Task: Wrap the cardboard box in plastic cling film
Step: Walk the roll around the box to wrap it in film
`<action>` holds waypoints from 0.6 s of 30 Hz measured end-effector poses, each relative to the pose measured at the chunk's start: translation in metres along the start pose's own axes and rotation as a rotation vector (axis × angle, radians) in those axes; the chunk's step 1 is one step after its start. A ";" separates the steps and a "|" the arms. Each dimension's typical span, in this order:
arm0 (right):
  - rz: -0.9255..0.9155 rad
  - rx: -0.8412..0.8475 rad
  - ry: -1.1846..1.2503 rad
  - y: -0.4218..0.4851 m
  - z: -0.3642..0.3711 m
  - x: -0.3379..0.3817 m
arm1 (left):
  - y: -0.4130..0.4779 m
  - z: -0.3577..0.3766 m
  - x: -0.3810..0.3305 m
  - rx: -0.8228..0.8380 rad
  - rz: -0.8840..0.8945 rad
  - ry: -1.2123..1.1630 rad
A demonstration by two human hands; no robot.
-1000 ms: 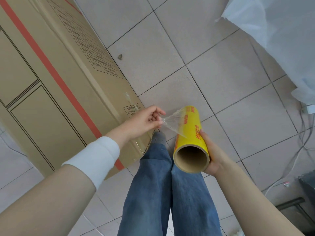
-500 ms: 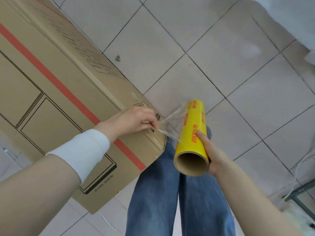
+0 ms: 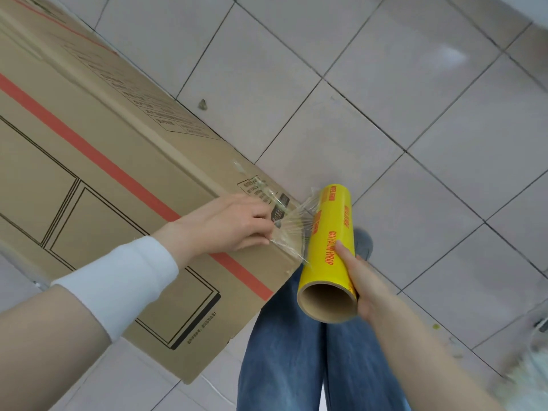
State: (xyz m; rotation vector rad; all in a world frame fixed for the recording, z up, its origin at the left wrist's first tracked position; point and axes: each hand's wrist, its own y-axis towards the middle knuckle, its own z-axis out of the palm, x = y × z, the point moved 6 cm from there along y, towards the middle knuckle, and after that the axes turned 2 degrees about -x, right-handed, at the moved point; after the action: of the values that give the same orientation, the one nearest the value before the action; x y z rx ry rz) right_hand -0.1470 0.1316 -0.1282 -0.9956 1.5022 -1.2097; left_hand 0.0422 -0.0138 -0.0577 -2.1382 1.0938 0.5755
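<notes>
2 hands work: the left hand (image 3: 225, 223) pinches the cling film (image 3: 292, 229) taut over the cardboard box (image 3: 103, 185) corner. The right hand (image 3: 364, 280) grips the yellow roll (image 3: 329, 247) just beside it, its long axis pointing away and its hollow end nearest the camera.

We're indoors, looking straight down at a tiled floor (image 3: 385, 120): large pale square tiles with dark grout lines, the sort we meet in a home or a plain back room. Which of the two, we cannot tell. A big flat cardboard box (image 3: 89, 179) fills the left side, with a red stripe (image 3: 98, 152) and printed text (image 3: 166, 114) on its edge, giving the spot a packing or storage look. A small scrap (image 3: 202, 104) lies on one tile, and blurred clutter (image 3: 527, 366) sits at the lower right edge.
</notes>
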 end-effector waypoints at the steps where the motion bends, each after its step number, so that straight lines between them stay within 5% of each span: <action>1: 0.003 0.001 -0.004 0.000 0.001 -0.001 | 0.002 0.000 -0.002 0.026 0.007 0.041; 7: 0.019 -0.001 0.010 0.004 0.005 -0.010 | 0.035 -0.001 -0.012 0.076 -0.010 0.150; 12: 0.027 0.021 0.019 0.006 0.009 -0.016 | 0.050 0.013 -0.019 0.214 0.153 0.247; 18: 0.028 0.051 0.022 0.008 0.013 -0.020 | 0.037 0.036 0.002 0.649 -0.322 -0.129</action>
State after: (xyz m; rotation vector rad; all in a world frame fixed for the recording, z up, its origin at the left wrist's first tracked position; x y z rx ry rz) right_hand -0.1298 0.1491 -0.1336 -0.9269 1.4900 -1.2365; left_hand 0.0096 -0.0049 -0.0968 -1.6278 0.7122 0.1657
